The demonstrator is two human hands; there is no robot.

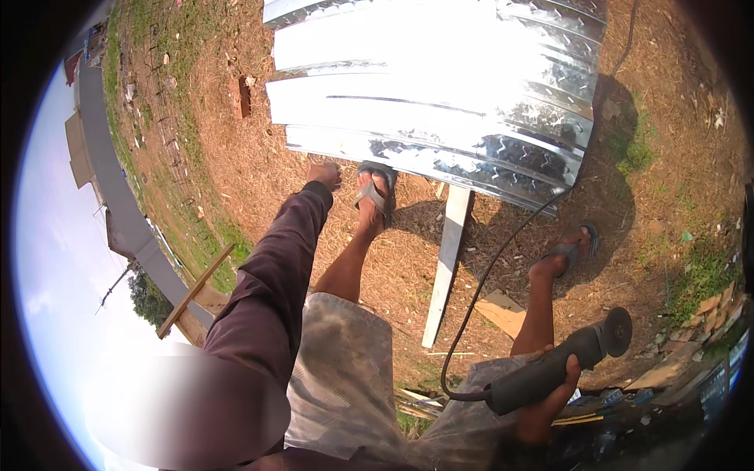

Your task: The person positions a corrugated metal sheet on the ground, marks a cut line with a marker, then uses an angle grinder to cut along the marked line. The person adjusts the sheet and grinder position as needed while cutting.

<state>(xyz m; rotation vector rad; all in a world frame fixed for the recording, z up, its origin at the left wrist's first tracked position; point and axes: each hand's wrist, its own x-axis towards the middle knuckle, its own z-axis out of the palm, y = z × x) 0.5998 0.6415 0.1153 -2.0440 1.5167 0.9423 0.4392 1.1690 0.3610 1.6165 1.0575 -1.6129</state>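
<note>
My right hand (pixel 559 399) is wrapped round the body of a dark angle grinder (pixel 542 366), held low at the right with its round disc (pixel 617 331) pointing up and right. A black power cord (pixel 463 330) runs from the grinder's rear end up to the sheet. My left hand (pixel 323 176) is stretched forward with its fingers curled in, and nothing shows in them. It hangs just short of the near left edge of a shiny corrugated metal sheet (pixel 503 149), apart from it. Glare washes out much of the sheet.
Under the sheet's near edge a pale wooden plank (pixel 448 267) slants toward me. My sandalled feet stand on either side of it. A brown board piece (pixel 503 312) lies by it on straw-covered ground. A reddish brick (pixel 242 97) lies at upper left, and scrap wood (pixel 667 369) at lower right.
</note>
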